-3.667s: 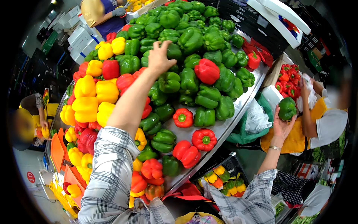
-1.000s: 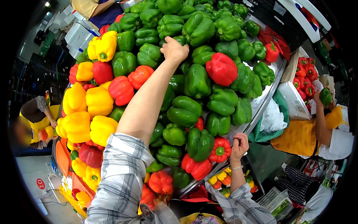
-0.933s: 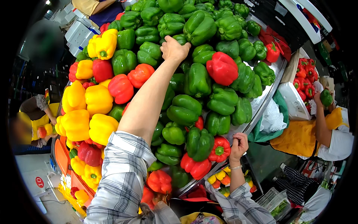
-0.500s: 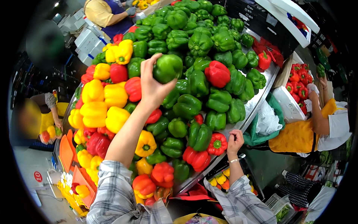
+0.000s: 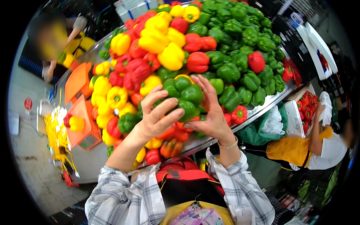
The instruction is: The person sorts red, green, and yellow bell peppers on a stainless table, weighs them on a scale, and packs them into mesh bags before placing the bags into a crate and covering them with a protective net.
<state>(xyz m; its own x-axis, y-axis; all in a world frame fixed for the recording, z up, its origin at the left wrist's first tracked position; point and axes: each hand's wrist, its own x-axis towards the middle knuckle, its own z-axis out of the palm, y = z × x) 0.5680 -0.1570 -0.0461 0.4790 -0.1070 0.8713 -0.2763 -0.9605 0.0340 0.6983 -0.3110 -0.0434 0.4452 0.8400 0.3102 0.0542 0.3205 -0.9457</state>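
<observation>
A green bell pepper (image 5: 186, 95) is between my two hands, above the heap and close to the near edge of the metal table (image 5: 84, 161). My left hand (image 5: 155, 116) has its bent fingers against the pepper's left side. Curved around the right side is my right hand (image 5: 213, 112), its fingertips near the top and its thumb low. Red bell peppers (image 5: 176, 132) lie just beneath the hands, partly hidden. Yellow peppers (image 5: 171, 56) and dark red peppers (image 5: 137, 73) are piled beyond to the left, green peppers (image 5: 228, 72) beyond to the right.
Orange baskets (image 5: 84, 125) stand at the table's left, one with a red and a yellow pepper (image 5: 77, 123). Yellow netting (image 5: 56, 131) hangs beside them. At right are a green bag (image 5: 258, 129) and a box of red peppers (image 5: 296, 125). Co-workers (image 5: 300, 148) stand on both sides.
My left hand has drawn the green pepper back toward me from over the heap. My right hand has come up from the table's edge onto the pepper. The view has swung left.
</observation>
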